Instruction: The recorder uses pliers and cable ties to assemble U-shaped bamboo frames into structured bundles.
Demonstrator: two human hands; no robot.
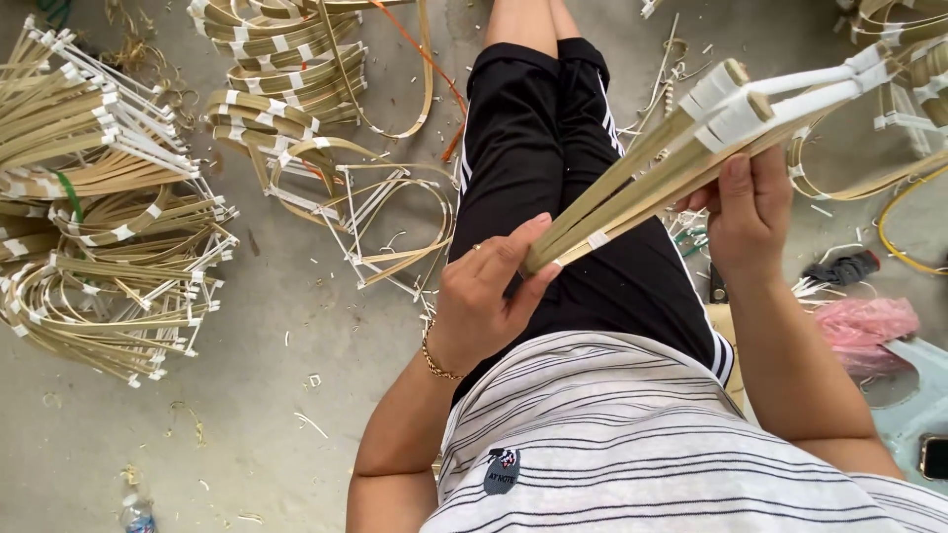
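We are holding a bundle of bamboo strips (652, 163) over our lap.

Our left hand (484, 291) is curling its fingers shut around the bundle's near end; our right hand (746, 212) is clamping its middle. Beyond the bundle, white-taped bamboo hoops (281, 74) are lying stacked on the concrete floor (296, 326).

The bamboo bundle (652, 163) hides part of the right hand's fingers (706, 197).

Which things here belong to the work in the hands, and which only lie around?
In the work:
- bundle of bamboo strips
- left hand
- right hand

Lying around:
- bent, taped strip piles
- pink bag
- phone
- small bottle
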